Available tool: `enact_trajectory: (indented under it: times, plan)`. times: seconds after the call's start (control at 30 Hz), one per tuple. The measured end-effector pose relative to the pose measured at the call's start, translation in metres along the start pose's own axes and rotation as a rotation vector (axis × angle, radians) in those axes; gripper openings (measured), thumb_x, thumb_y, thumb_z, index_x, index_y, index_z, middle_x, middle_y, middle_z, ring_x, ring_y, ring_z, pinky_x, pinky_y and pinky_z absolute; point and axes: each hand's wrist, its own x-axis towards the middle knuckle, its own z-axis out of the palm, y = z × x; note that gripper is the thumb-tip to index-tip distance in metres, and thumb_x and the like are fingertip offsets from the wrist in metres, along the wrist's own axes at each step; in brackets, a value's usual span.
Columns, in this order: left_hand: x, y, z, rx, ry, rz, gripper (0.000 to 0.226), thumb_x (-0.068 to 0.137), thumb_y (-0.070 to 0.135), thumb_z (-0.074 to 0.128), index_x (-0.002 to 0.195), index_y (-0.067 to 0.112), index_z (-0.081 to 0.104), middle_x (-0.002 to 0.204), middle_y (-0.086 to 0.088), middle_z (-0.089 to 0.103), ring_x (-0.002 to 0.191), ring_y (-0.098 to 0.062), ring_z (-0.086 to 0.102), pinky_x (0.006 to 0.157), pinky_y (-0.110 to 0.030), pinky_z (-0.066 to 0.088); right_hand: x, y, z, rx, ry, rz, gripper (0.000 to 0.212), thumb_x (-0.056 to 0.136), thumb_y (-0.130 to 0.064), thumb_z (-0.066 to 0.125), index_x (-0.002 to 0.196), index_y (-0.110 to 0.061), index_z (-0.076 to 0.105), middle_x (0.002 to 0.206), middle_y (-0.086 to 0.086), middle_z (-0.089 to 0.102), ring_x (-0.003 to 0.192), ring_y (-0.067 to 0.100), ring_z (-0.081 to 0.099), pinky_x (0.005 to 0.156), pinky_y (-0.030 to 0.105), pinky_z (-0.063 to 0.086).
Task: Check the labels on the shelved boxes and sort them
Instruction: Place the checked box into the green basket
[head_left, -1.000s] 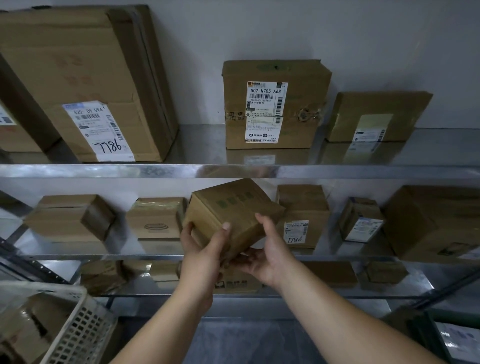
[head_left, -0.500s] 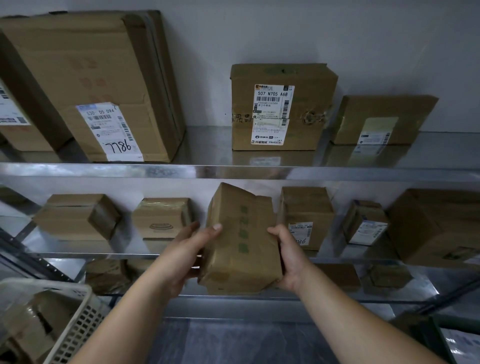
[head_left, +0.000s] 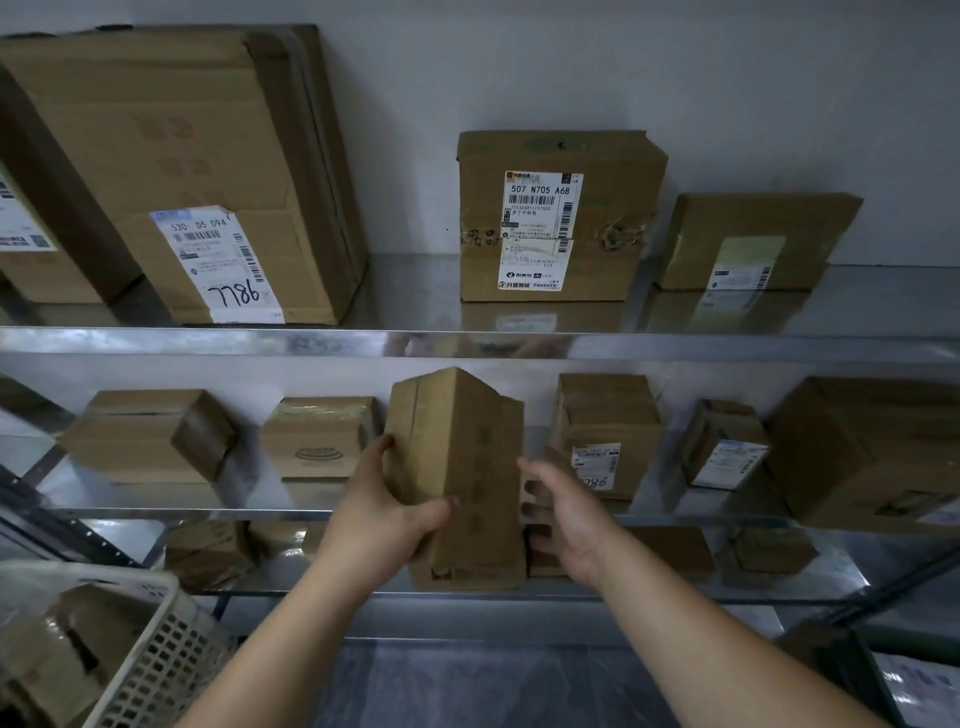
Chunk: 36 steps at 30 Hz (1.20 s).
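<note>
Currently gripped upright by left hand (head_left: 382, 519), thumb across front: cardboard box (head_left: 467, 457). Right hand (head_left: 566, 519) loosely spread just beside it.

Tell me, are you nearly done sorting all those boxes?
Not nearly. A few cardboard boxes already sit in the basket. The left hand grips one tall box, the right hand open beside it, no label showing. Many shelved boxes on the upper shelf and middle shelf are left.

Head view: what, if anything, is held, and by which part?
The box, gripped by the left hand round its lower left edge; whether the right hand touches it is unclear.
</note>
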Motion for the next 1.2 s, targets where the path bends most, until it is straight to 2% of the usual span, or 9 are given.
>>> enact_trajectory:
  times: [0.17,0.27,0.37,0.47,0.57,0.83,0.97,1.07,1.2]
  plan:
    - [-0.008,-0.006,0.014,0.389,0.212,0.203,0.132,0.063,0.055,0.091,0.168,0.037,0.012,0.152,-0.006,0.041,0.141,-0.03,0.044,0.111,-0.045,0.045,-0.01,-0.007,0.016,-0.007,-0.115,-0.118,0.146,0.049,-0.08,0.095,0.169,-0.053,0.017,0.17,0.001,0.042,0.145,0.035,0.052,0.122,0.067,0.036]
    - [-0.016,-0.013,0.026,0.419,0.236,0.278,0.136,0.064,0.059,0.09,0.169,0.036,0.008,0.151,-0.006,0.041,0.142,-0.03,0.041,0.115,-0.047,0.043,-0.017,-0.013,0.032,-0.031,-0.142,-0.159,0.129,0.061,-0.068,0.096,0.165,-0.054,0.02,0.151,-0.009,0.06,0.137,0.024,0.059,0.119,0.06,0.041]
    - [-0.019,-0.021,0.035,0.454,0.281,0.337,0.141,0.062,0.054,0.093,0.171,0.034,0.005,0.147,-0.008,0.042,0.138,-0.033,0.044,0.114,-0.05,0.045,-0.02,-0.019,0.041,-0.011,-0.151,-0.168,0.094,0.071,-0.052,0.095,0.142,-0.057,0.035,0.118,-0.022,0.071,0.114,0.006,0.066,0.095,0.042,0.052]
    - [-0.023,-0.027,0.041,0.421,0.293,0.369,0.144,0.065,0.049,0.093,0.173,0.029,0.001,0.15,-0.009,0.041,0.14,-0.035,0.043,0.115,-0.051,0.043,-0.022,-0.021,0.045,0.034,-0.163,-0.157,0.089,0.073,-0.051,0.096,0.148,-0.051,0.049,0.128,-0.013,0.076,0.124,0.017,0.068,0.103,0.055,0.057]
    - [-0.025,-0.029,0.044,0.329,0.212,0.316,0.144,0.069,0.05,0.093,0.173,0.029,-0.005,0.159,-0.005,0.033,0.149,-0.026,0.034,0.119,-0.043,0.038,-0.028,-0.023,0.048,0.021,-0.19,-0.167,0.08,0.08,-0.054,0.09,0.149,-0.052,0.051,0.135,-0.017,0.072,0.129,0.015,0.064,0.096,0.043,0.054]
    - [-0.017,-0.028,0.031,0.172,0.156,0.223,0.095,0.084,0.052,0.084,0.164,0.031,0.037,0.149,0.004,0.046,0.133,-0.013,0.053,0.11,-0.034,0.048,-0.028,-0.022,0.05,-0.001,-0.161,-0.198,0.098,0.067,-0.081,0.085,0.153,-0.054,0.045,0.145,-0.024,0.06,0.142,0.017,0.048,0.113,0.052,0.029]
    - [-0.02,-0.014,0.027,0.028,0.116,0.143,0.078,0.077,0.074,0.081,0.139,0.036,0.055,0.128,0.013,0.062,0.108,0.006,0.06,0.081,-0.02,0.051,-0.029,-0.022,0.046,0.005,-0.135,-0.198,0.128,0.053,-0.103,0.071,0.163,-0.051,0.03,0.165,-0.019,0.038,0.154,0.019,0.03,0.127,0.067,0.02]
    - [-0.019,-0.005,0.021,-0.011,0.116,0.063,0.087,0.065,0.099,0.052,0.112,0.028,0.066,0.105,0.011,0.072,0.097,0.001,0.065,0.074,-0.023,0.047,-0.029,-0.021,0.042,0.017,-0.091,-0.195,0.108,0.059,-0.104,0.065,0.149,-0.049,0.045,0.154,-0.018,0.047,0.144,0.014,0.038,0.126,0.062,0.026]
    - [-0.013,-0.002,0.018,-0.104,0.126,-0.015,0.08,0.079,0.095,0.047,0.1,0.021,0.071,0.095,-0.001,0.077,0.092,-0.017,0.071,0.084,-0.04,0.056,-0.02,-0.012,0.038,0.019,0.014,-0.159,0.062,0.074,-0.067,0.084,0.121,-0.036,0.059,0.13,0.008,0.072,0.125,0.033,0.067,0.114,0.067,0.048]
